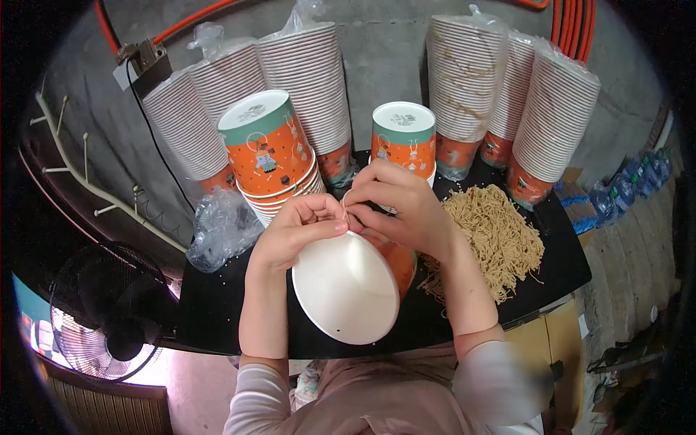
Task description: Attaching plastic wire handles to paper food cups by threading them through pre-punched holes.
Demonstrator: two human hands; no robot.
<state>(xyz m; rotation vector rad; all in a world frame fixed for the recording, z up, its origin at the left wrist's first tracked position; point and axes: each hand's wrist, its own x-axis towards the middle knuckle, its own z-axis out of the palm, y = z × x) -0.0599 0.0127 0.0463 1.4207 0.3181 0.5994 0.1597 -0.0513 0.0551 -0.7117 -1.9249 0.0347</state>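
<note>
A black table (217, 319) carries bagged stacks of paper cups (312, 80) and a heap of tan cords (493, 235). Before the person, an upturned cup (348, 290) shows its white base. Left hand (297, 232) and right hand (399, 206) meet above it, fingers pressed together pinching one cord (345, 206)

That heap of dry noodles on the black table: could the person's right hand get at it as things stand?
Probably yes. The noodle heap lies uncovered on the black table, just right of the right hand, with nothing between them. But both hands are busy pinching something thin over the cup, so it would have to let go.
</note>
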